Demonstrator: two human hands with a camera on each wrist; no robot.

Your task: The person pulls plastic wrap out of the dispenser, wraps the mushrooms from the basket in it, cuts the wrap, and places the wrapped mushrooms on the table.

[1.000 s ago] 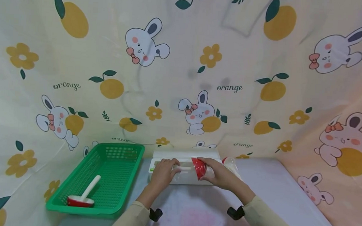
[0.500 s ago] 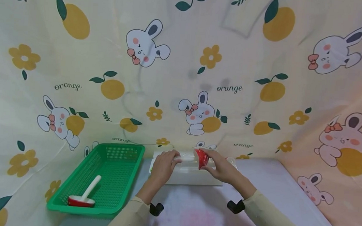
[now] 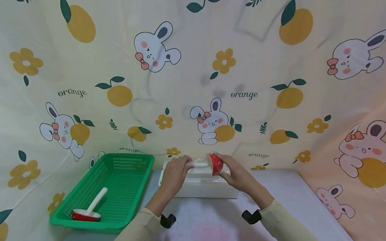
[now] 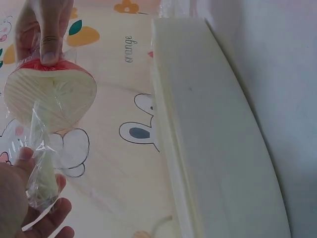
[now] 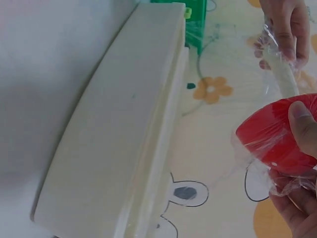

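Note:
A ladle [image 3: 216, 165] with a red bowl and white handle is held level above a long white cling film box [image 3: 205, 192]. My right hand [image 3: 239, 174] grips its bowl, thumb on the rim. On the handle, the fingers of my left hand [image 3: 174, 174] curl round its end. Clear film [image 5: 270, 42] wraps handle and bowl, crinkled and shiny in both wrist views. The left wrist view shows the bowl's pale inside [image 4: 49, 96] under film; the right wrist view shows its red outside [image 5: 272, 130].
To the left stands a green plastic basket [image 3: 133, 190] with a second red-and-white ladle [image 3: 86, 215] in it, handle leaning up. A patterned cloth [image 3: 182, 80] hangs close behind the box. The pale tabletop [image 3: 274, 197] stretches to the right.
Both hands have raised the ladle from in front of the box to above it, slightly away from me. The box's front face now shows more. The basket has stayed put.

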